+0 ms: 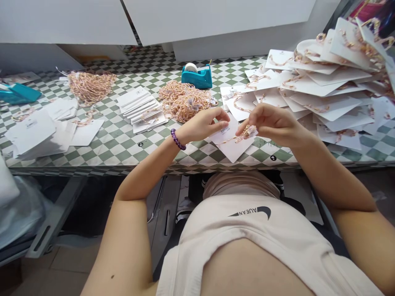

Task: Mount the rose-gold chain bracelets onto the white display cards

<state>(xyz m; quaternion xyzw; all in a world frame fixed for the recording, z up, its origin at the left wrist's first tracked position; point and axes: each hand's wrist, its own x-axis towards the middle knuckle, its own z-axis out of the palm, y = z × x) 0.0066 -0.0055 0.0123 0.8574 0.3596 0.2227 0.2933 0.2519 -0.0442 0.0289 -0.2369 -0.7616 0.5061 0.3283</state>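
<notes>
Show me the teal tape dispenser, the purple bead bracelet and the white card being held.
teal plastic tape dispenser point(199, 78): head view, side wall.
purple bead bracelet point(177, 139): head view, middle beads.
white paper card point(233, 151): head view, lower corner.

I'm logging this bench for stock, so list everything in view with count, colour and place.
table: one, green-white check, across the view
tape dispenser: one, teal, back centre
teal object: one, far left, kind unclear
left heap: one, rose-gold chains, back left
centre heap: one, rose-gold chains, beside the dispenser
card stacks: several, white, left and centre
carded pile: one, white cards bearing chains, right
card: one, white, near edge, held
chain: one, rose-gold, over the card
bracelet: one, purple beads, left wrist
left hand: one, holds the card's edge
right hand: one, pinches the chain
</notes>
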